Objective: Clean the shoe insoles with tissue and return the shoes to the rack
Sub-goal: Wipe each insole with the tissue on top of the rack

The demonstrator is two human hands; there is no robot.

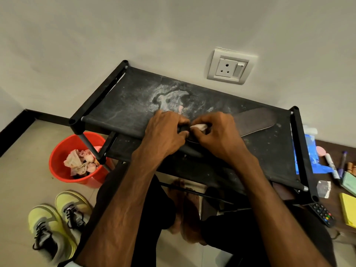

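A dark insole (258,120) lies flat on the top shelf of the black rack (123,105), toward its right end. The left hand (165,130) curls its fingers round the insole's heel end, near the rack's front edge. The right hand (217,133), touching the left, pinches a wad of tissue (199,127) against the insole. Left of the rack stands a red bucket (57,151) holding used wads (81,161). Yellow sneakers (63,218) sit on the floor before the rack's left end.

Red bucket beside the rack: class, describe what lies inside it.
Inside the red bucket lie crumpled tissues, pinkish-white, piled together. They cover the bucket's bottom, and a corner leg of the shoe rack crosses its right side, so anything underneath or there cannot be seen.
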